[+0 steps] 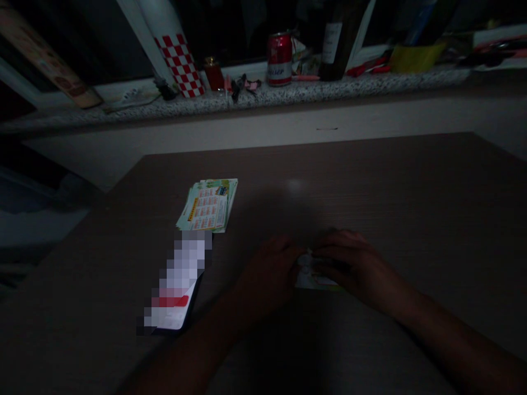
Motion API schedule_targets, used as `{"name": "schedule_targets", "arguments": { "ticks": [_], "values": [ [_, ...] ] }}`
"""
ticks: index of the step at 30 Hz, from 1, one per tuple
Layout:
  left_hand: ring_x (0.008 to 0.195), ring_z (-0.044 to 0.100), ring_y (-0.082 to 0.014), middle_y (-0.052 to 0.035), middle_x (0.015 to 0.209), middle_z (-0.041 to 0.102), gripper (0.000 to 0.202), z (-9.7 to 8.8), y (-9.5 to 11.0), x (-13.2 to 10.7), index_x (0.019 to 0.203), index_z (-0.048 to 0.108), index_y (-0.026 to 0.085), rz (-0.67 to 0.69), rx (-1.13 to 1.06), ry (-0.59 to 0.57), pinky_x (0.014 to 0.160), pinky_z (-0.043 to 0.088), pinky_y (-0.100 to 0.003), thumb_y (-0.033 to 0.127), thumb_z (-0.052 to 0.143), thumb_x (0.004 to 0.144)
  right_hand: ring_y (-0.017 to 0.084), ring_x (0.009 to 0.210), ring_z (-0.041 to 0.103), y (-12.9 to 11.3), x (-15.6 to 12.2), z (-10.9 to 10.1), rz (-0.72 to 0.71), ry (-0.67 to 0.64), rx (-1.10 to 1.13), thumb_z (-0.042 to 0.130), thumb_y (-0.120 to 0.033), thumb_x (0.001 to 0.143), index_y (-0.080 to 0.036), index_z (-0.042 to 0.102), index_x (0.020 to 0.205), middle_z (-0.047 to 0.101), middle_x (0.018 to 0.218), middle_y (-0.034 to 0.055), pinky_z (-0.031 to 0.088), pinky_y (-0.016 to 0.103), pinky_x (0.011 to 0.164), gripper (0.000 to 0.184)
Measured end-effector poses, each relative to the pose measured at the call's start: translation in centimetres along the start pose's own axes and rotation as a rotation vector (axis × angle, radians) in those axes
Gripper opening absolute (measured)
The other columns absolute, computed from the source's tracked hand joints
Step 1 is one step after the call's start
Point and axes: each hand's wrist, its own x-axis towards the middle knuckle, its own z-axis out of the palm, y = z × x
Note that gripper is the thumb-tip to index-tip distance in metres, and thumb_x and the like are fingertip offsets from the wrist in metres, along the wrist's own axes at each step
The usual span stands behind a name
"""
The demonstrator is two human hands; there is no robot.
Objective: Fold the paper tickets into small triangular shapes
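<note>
Standing at the far left of the speckled windowsill (349,92) was a tan patterned tube (53,60). Farther right on the worktop (391,186) lay a phone (173,312), its screen lit and partly blurred out, with its far end right by a fanned pile of printed cards (208,207); whether the two touched could not be told. Behind them on the sill stood a red-and-white checkered bottle (181,66) and a small amber bottle (213,74). Next came the left hand (269,274), fingers bent, at the left edge of a single pale card (305,278) that lay low between both hands; the dimness hid whether this hand gripped it. Beyond, on the sill, was a red can (279,59). The right hand (362,269) arched over the card's right part, its fingers curled and covering much of it, and its grip could not be told either. Above it on the sill stood a dark bottle with a white label (330,44), then a yellow container (415,58).
</note>
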Motion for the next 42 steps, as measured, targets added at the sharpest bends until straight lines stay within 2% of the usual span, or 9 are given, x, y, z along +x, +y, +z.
{"name": "schedule_targets", "arguments": {
  "ticks": [4,8,13,16,19,21,31,38,42],
  "values": [
    [0.101,0.052,-0.0205,-0.0048,0.109,0.058,0.026,-0.3,0.0,0.1,0.109,0.06,0.02,0.075,0.078,-0.05,0.089,0.043,-0.034,0.008,0.049,0.088,0.02,0.093,0.061,0.1,0.1,-0.1,-0.036,-0.022,0.012,0.069,-0.021,0.083,-0.023,0.07,0.095,0.07,0.097,0.0022,0.042,0.038,0.085,0.013],
    [0.108,0.05,-0.0208,-0.003,0.12,0.059,0.031,-0.7,0.1,0.1,0.115,0.057,0.021,0.167,0.197,-0.114,0.095,0.039,-0.037,0.006,0.049,0.089,0.019,0.091,0.063,0.1,0.3,-0.3,-0.07,-0.051,0.008,0.067,-0.019,0.085,-0.024,0.071,0.091,0.072,0.096,0.0011,0.04,0.038,0.086,0.01],
    [0.107,0.052,-0.0205,-0.0018,0.12,0.061,0.027,-1.3,0.1,-0.1,0.112,0.059,0.02,0.202,0.264,-0.13,0.094,0.037,-0.036,0.008,0.051,0.089,0.018,0.094,0.062,-0.1,0.3,-0.9,-0.073,-0.136,0.021,0.064,-0.018,0.086,-0.025,0.07,0.098,0.072,0.099,-0.0001,0.04,0.036,0.088,0.015],
    [0.108,0.052,-0.0222,-0.0026,0.119,0.062,0.026,-1.7,0.0,-0.3,0.114,0.06,0.021,0.198,0.233,-0.139,0.094,0.035,-0.038,0.016,0.055,0.089,0.018,0.097,0.061,-0.4,0.3,-1.6,-0.079,-0.184,0.031,0.064,-0.017,0.086,-0.027,0.069,0.101,0.072,0.102,-0.0007,0.039,0.036,0.089,0.019],
    [0.11,0.051,-0.024,-0.0021,0.12,0.062,0.034,-2.0,-0.1,-0.4,0.114,0.06,0.023,0.184,0.187,-0.142,0.097,0.033,-0.041,0.032,0.067,0.082,0.019,0.102,0.059,-0.9,0.3,-2.3,-0.071,-0.223,0.027,0.07,-0.017,0.08,-0.028,0.068,0.104,0.07,0.107,-0.0014,0.038,0.036,0.092,0.026],
    [0.11,0.051,-0.0239,-0.0013,0.121,0.062,0.036,-2.0,-0.1,-0.3,0.112,0.062,0.024,0.178,0.174,-0.142,0.097,0.033,-0.041,0.036,0.07,0.08,0.02,0.104,0.059,-1.1,0.3,-2.6,-0.079,-0.238,0.023,0.074,-0.02,0.076,-0.029,0.069,0.101,0.07,0.11,-0.0014,0.037,0.037,0.093,0.027],
    [0.114,0.05,-0.0226,0.0015,0.127,0.061,0.024,-2.3,-0.5,-0.5,0.11,0.065,0.027,0.177,0.115,-0.162,0.099,0.031,-0.041,0.034,0.061,0.087,0.02,0.104,0.059,-0.5,0.2,-2.8,-0.117,-0.265,0.03,0.071,-0.026,0.08,-0.032,0.073,0.097,0.07,0.113,-0.0008,0.038,0.038,0.093,0.019],
    [0.117,0.049,-0.0216,0.0019,0.129,0.06,0.019,-2.4,-1.0,-0.5,0.105,0.067,0.027,0.166,0.03,-0.175,0.1,0.032,-0.04,0.031,0.061,0.087,0.02,0.104,0.058,-0.7,0.3,-3.0,-0.107,-0.313,0.04,0.065,-0.027,0.086,-0.029,0.072,0.095,0.068,0.117,0.0001,0.038,0.038,0.093,0.011],
    [0.117,0.05,-0.0209,0.0007,0.127,0.061,0.021,-2.5,-1.0,-0.5,0.106,0.067,0.026,0.16,-0.001,-0.167,0.101,0.033,-0.039,0.026,0.062,0.086,0.019,0.103,0.058,-1.0,0.5,-3.0,-0.1,-0.291,0.051,0.062,-0.024,0.088,-0.028,0.071,0.095,0.069,0.114,0.0004,0.039,0.037,0.092,0.012]
  ]
}}
